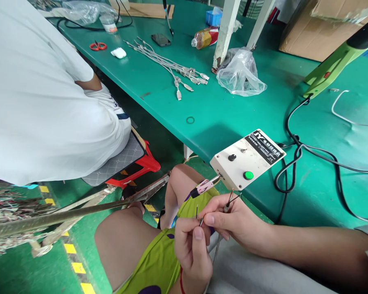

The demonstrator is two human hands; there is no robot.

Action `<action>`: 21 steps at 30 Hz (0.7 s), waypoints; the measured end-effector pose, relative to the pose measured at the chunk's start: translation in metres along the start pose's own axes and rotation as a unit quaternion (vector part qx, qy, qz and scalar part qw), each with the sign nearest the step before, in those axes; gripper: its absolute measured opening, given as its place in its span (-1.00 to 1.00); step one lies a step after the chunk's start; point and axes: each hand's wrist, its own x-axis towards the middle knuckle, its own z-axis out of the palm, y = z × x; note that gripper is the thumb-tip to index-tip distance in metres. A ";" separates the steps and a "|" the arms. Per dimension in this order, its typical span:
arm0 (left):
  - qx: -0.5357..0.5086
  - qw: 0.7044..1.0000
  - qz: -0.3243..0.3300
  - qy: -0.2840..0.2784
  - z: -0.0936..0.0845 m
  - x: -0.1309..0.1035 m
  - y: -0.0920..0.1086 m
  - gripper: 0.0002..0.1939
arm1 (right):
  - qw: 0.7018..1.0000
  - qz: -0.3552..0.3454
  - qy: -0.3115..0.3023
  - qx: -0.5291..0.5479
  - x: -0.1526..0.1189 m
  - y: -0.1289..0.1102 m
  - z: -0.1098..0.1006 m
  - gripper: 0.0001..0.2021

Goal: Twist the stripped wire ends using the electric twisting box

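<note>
My left hand [192, 249], closed in a pinch, grips the bare end of a thin wire over my lap. Fingertips almost touching it, my right hand [233, 218] is closed on a grey cable [216, 251]; thin coloured wires fan out from the cable's end near its fingers. Which strand each hand grips is partly hidden. Just above the hands is a cream wire-twisting machine [247, 159] with a green button and a black knob. Its pink-and-black twisting head [202, 188] points at my lap from the table edge.
Grey USB cables [171, 61] lie on the green table [178, 110], near red-handled scissors [98, 46], a phone [161, 39] and a bottle [205, 37]. A plastic bag [242, 73] sits by a white post. Black cords [297, 151] loop at right. A person in white [49, 102] sits at left.
</note>
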 end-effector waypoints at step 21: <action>0.001 1.000 -0.019 0.006 0.001 0.003 0.003 -0.68 | 0.999 0.019 0.014 -0.027 -0.002 -0.005 0.002 -0.75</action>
